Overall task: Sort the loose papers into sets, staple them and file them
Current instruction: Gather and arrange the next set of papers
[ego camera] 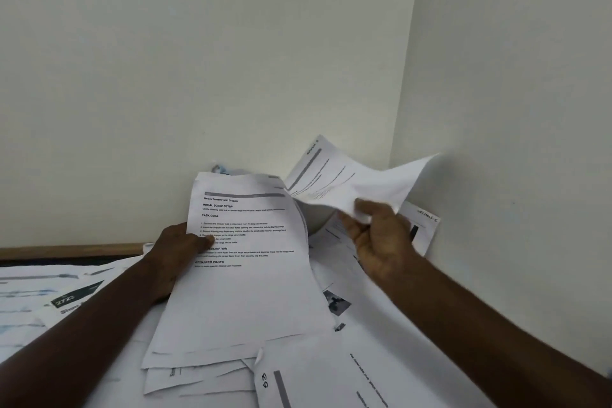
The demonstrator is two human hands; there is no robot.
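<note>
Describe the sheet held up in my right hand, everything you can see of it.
The sheet is white printer paper with a grey bar, lines of small black text too blurred to read, and a handwritten note at its top edge. It is raised off the pile, buckled along its middle, near the wall corner. The right hand pinches its lower edge, thumb on top.

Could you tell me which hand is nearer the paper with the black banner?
Left. The left hand grips a stack just right of the black-banner paper; the right hand pinches a lifted sheet farther right.
</note>
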